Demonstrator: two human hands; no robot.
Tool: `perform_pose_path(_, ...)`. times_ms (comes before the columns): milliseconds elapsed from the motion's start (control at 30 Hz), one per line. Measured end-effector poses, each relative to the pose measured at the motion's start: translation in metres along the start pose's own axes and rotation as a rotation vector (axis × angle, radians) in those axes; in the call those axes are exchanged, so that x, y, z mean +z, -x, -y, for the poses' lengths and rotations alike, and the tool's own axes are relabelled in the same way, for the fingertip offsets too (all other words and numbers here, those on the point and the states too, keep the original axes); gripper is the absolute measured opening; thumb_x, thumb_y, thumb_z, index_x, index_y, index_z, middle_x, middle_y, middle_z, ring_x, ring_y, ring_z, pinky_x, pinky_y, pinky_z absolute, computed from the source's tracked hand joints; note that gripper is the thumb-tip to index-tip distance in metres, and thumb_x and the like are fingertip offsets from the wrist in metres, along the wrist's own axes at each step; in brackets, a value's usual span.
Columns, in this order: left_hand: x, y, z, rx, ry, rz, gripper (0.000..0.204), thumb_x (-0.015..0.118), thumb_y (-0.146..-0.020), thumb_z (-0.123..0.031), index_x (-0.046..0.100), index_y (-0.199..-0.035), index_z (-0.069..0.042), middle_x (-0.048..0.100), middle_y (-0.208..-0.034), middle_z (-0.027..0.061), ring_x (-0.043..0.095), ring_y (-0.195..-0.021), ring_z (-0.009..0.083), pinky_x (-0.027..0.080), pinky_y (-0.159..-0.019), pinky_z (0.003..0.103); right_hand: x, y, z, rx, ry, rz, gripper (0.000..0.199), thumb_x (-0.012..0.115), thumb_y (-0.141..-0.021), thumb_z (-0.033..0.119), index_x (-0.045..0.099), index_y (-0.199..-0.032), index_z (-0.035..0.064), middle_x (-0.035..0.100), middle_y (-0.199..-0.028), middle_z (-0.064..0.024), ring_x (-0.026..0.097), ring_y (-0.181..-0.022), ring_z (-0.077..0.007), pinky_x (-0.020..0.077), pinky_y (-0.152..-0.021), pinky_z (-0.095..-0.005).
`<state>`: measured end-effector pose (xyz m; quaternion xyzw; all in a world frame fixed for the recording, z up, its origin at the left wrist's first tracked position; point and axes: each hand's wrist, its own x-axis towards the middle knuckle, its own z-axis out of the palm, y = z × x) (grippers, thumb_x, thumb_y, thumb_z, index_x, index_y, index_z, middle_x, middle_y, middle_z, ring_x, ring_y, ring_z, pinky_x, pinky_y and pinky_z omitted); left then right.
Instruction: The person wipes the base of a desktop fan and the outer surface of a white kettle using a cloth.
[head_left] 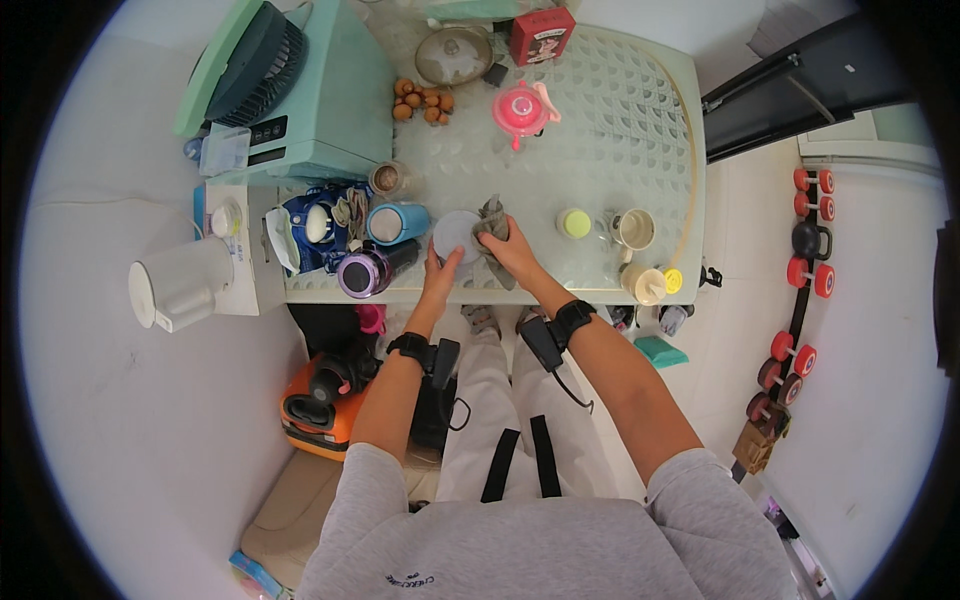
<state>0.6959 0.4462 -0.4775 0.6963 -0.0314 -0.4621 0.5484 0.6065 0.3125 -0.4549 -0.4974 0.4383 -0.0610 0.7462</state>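
Above the near edge of the table, my left hand (442, 272) grips the lower rim of a round pale lilac-white disc (455, 232), which looks like a lid. My right hand (512, 250) is closed on a crumpled grey-green cloth (491, 215) pressed against the disc's right side. Just left of the disc are a blue cylindrical container (398, 224) and a purple-and-black bottle (366, 273) lying close together. A glass jar with brown contents (388, 179) stands behind them. To the right of my right hand sits a small jar with a yellow-green lid (574, 223).
At the right edge are a cream mug (634, 229), a cream cup (645, 284) and a yellow lid (673, 281). Farther back stand a pink teapot (521, 108), eggs (422, 100), a glass pot lid (453, 55) and a red box (543, 37). A mint-green appliance (340, 100) fills the left.
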Motion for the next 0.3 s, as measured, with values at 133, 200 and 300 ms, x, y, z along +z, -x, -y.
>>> perform_pose_path(133,0.0,-0.005,0.004,-0.029,-0.033,-0.024,0.077,0.06,-0.076,-0.037,0.021,-0.134,-0.006,0.035,-0.129,0.0145,0.035,-0.118,0.0248,0.03,-0.096,0.033,-0.001,-0.006,-0.006,-0.013,0.01,-0.014,0.055,0.06,-0.075,0.021,0.037,-0.12,-0.0009,0.052,-0.106,-0.0098,0.05,-0.095,-0.0163,0.0406,-0.083,-0.0272)
perform_pose_path(200,0.002,-0.004,0.002,-0.041,-0.029,-0.015,0.078,0.06,-0.076,-0.038,0.021,-0.134,-0.006,0.035,-0.13,0.0145,0.035,-0.118,0.0253,0.03,-0.096,0.033,-0.002,-0.01,-0.009,-0.021,0.067,-0.03,0.057,0.06,-0.075,0.021,0.035,-0.121,-0.001,0.051,-0.107,-0.0104,0.05,-0.096,-0.017,0.0402,-0.084,-0.0274)
perform_pose_path(300,0.004,-0.005,-0.002,-0.069,-0.033,-0.013,0.079,0.061,-0.075,-0.04,0.021,-0.135,-0.008,0.031,-0.133,0.0139,0.034,-0.119,0.0272,0.029,-0.097,0.034,-0.004,-0.01,-0.009,0.007,0.08,-0.007,0.069,0.062,-0.071,0.029,0.031,-0.126,0.0001,0.05,-0.114,-0.0158,0.05,-0.102,-0.023,0.0386,-0.087,-0.0307)
